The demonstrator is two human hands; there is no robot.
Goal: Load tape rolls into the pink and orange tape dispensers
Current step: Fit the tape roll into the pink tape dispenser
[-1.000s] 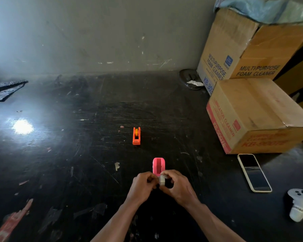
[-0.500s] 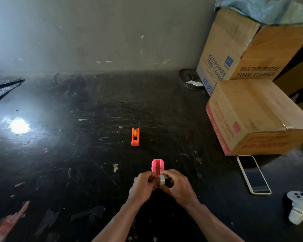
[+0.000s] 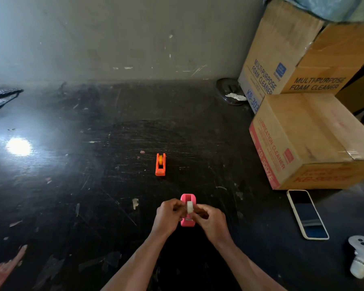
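Both bare forearms enter from the bottom edge and converge toward the centre. Left hand (image 3: 168, 215) and right hand (image 3: 211, 222) sit knuckles up, fingers curled, fingertips close together, pinching a roll (image 3: 190, 207) between them

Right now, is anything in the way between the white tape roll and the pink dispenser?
Nothing visible. The left hand and right hand pinch the tape roll right at the pink dispenser. The orange dispenser stands apart, farther back.

Scuffed black floor (image 3: 93, 185) meets grey wall (image 3: 114, 34).
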